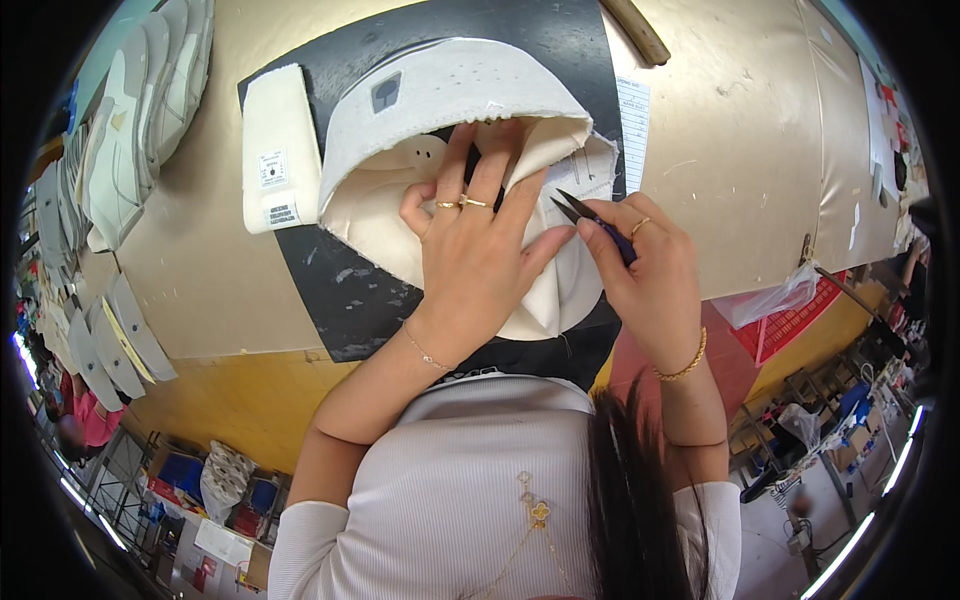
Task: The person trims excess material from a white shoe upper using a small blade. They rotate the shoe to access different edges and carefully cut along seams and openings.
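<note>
A sewn off-white fabric piece [455, 85], its edge frayed and its lining cream, lies folded over in front of me. On its outer side is a dark-edged patch [386, 93]. My left hand [475, 235] presses flat on it, fingers spread; the middle fingertips reach under the raised edge and are partly hidden. In my right hand [655, 265], thread snips [622, 243] with dark pointed blades are gripped, the tips slightly apart beside the fabric's right side. A black mat [350, 310] lies beneath the fabric.
Left of the fabric lies a folded cream strip [275, 120] with a printed label. Stacked grey-white cut panels [125, 130] stand at the far left, with smaller panels [115, 345] below. A printed sheet [633, 130] and a brown rod [636, 30] lie right of the mat.
</note>
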Motion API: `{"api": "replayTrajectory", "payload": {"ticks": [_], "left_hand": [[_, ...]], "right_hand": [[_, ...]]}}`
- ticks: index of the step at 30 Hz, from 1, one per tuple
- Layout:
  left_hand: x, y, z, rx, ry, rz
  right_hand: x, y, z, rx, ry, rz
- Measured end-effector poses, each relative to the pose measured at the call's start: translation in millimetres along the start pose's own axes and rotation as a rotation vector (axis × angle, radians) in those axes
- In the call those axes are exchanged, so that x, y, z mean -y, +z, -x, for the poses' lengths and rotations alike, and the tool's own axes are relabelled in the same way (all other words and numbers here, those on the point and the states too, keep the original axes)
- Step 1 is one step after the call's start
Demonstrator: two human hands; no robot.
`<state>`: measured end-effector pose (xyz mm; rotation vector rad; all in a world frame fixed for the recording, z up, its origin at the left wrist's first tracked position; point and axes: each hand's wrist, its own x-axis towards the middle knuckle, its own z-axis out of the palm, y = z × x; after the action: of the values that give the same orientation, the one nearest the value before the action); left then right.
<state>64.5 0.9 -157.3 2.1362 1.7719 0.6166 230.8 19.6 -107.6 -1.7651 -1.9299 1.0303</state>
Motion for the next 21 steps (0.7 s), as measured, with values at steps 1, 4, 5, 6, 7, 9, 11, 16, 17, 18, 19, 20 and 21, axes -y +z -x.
{"api": "replayTrajectory", "payload": {"ticks": [1,4,5,6,7,9,11,16,17,18,19,20,21], "left_hand": [[0.3,0.3,0.3,-0.001,-0.001,0.000],[2.4,0.6,1.1,0.027,0.006,0.010],[2.1,0.6,1.0,0.022,0.000,0.007],[2.5,1.3,-0.7,0.011,-0.003,0.002],[3.2,1.8,-2.3,-0.001,-0.007,-0.004],[4.2,2.2,-4.1,-0.001,0.006,-0.012],[4.2,3.0,-4.1,0.002,0.014,-0.015],[6.5,6.1,-2.1,0.012,0.030,-0.070],[5.8,6.0,-2.6,0.012,0.028,-0.071],[5.3,4.8,-2.9,0.010,0.027,-0.074],[4.8,3.8,-2.8,0.008,0.026,-0.076],[4.4,4.1,-1.6,0.011,0.026,-0.074],[5.1,5.1,-2.2,0.009,0.026,-0.074]], "right_hand": [[0.3,-0.4,-1.0,0.003,-0.006,0.007],[2.4,-2.9,-4.4,0.031,-0.009,0.038],[2.9,-3.6,-5.1,0.044,-0.008,0.050],[2.6,-3.0,-7.4,0.040,-0.018,0.059],[2.4,-2.4,-9.6,0.036,-0.028,0.068],[1.2,-0.1,-10.6,0.007,-0.048,0.067],[-5.2,9.1,-5.2,-0.042,-0.066,0.047],[-21.3,38.2,7.7,-0.247,-0.177,0.054],[-21.4,40.5,9.3,-0.275,-0.174,0.074],[-26.7,42.4,5.0,-0.366,-0.107,-0.030],[-34.1,43.7,-4.8,-0.457,-0.040,-0.135],[-32.7,43.1,-7.6,-0.464,-0.029,-0.200],[-31.1,42.2,-11.7,-0.473,-0.019,-0.266]]}}
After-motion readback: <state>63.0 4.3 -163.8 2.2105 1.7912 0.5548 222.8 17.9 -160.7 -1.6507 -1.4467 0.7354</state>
